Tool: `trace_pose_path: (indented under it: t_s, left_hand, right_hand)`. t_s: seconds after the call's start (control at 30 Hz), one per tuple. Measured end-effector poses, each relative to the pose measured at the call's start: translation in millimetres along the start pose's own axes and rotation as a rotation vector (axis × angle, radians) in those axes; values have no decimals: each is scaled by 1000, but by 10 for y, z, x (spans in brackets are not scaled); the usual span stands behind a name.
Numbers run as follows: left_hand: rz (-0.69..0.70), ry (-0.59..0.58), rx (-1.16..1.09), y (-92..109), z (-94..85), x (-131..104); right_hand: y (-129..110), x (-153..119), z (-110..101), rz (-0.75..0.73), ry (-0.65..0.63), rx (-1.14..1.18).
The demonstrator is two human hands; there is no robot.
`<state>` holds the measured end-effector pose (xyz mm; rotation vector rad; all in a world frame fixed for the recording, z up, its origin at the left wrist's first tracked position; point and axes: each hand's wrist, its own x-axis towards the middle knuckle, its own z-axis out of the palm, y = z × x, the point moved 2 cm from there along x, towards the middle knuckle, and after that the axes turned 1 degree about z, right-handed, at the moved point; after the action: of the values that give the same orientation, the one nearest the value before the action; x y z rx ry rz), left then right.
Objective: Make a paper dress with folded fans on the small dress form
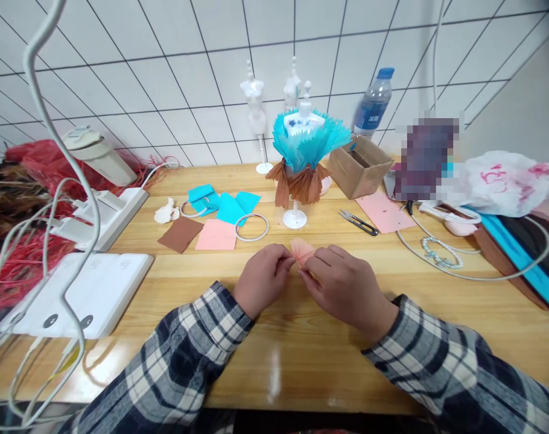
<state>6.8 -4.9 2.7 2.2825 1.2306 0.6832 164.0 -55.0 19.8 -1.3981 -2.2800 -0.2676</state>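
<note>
A small pleated fan of pink crepe paper (302, 250) is held between my two hands over the table. My left hand (266, 278) is closed in a pinch at its gathered lower left end. My right hand (342, 286) grips its right side, with fingers partly covering it. Just beyond stands a small mannequin (305, 108) on a white round base, dressed in ruffled turquoise paper (301, 144) above brown pleated paper (297, 182). Left of it lie a pink paper square (216, 235), a brown square (179, 234) and turquoise pieces (231, 209).
Two bare white mannequins (256, 105) stand by the tiled wall. Thread snips (359, 223), a pink sheet (385, 212), a cardboard box (362, 169) and a water bottle (374, 102) are at right. White power banks (93, 283) and cables crowd the left. Rings (251, 228) lie mid-table.
</note>
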Motion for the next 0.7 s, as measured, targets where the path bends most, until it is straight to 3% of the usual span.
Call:
trace_pose_path:
  t_s: [0.27, 0.37, 0.47, 0.57, 0.63, 0.7]
  left_hand:
    - [-353, 65, -715, -46, 70, -2]
    - [-389, 44, -966, -44, 106, -5]
    - [-370, 7, -1115, -44, 138, -12]
    - [-272, 29, -1014, -65, 101, -15]
    - [-117, 45, -784, -77, 21, -8]
    - [134, 10, -458, -66, -75, 3]
  right_hand:
    - [-36, -36, 7, 35, 49, -18]
    - [-11, -24, -19, 5, 52, 4]
    - [59, -6, -23, 80, 125, 119]
    - [189, 17, 70, 204, 143, 379]
    - [295, 38, 181, 259, 49, 603]
    - [395, 58, 288, 270, -105, 780]
